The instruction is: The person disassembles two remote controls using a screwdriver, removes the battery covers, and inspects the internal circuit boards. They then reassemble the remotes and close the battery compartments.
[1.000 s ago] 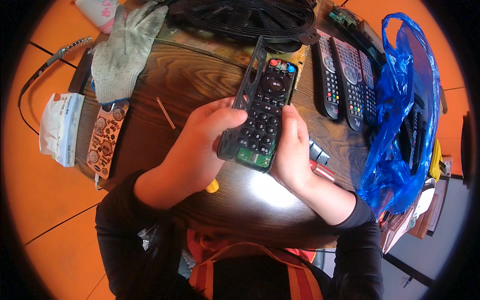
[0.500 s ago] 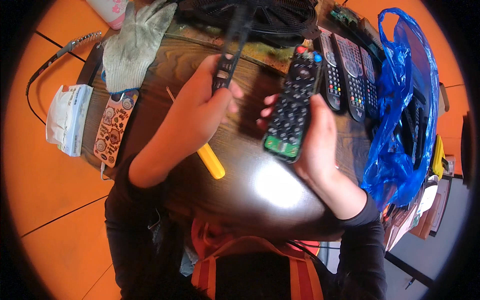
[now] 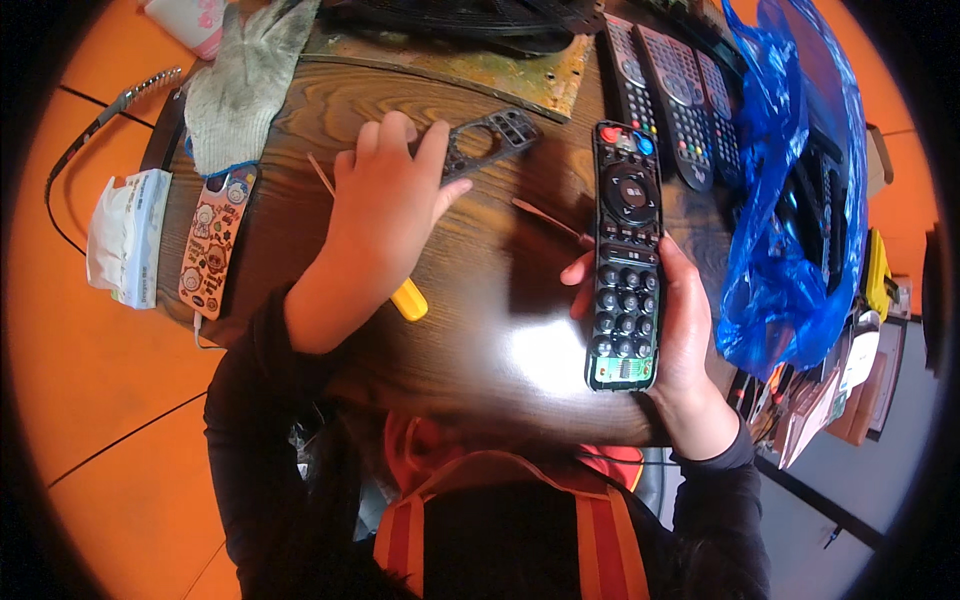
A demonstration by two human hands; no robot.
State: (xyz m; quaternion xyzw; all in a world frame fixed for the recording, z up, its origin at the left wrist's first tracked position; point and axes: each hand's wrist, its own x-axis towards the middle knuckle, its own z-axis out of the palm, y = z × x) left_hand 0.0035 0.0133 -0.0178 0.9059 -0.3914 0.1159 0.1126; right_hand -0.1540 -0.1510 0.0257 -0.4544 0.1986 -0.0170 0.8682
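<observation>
My right hand (image 3: 685, 320) holds an opened remote control (image 3: 627, 260) upright at its lower part, buttons up, with green circuit board bare at the near end. A slim black remote control cover (image 3: 490, 140) with cut-out holes is at the middle of the table. My left hand (image 3: 385, 190) has thumb and index finger at the cover's near-left end, one along each side, hiding that end. Under my left forearm, a yellow-handled screwdriver (image 3: 408, 300) is partly hidden. A thin tool shaft (image 3: 550, 220) lies left of the remote, its other end hidden behind it.
Several other remote controls (image 3: 680, 110) lie at the far right, beside a blue plastic bag (image 3: 790, 250). At the left are a work glove (image 3: 240, 100), a patterned phone (image 3: 212, 245) and a tissue pack (image 3: 130, 240). A black round grille (image 3: 470, 20) stands at the back.
My left hand has lowered the cover from upright to nearly flat over the table. My right hand has brought the remote nearer and turned it straighter. The view has shifted slightly.
</observation>
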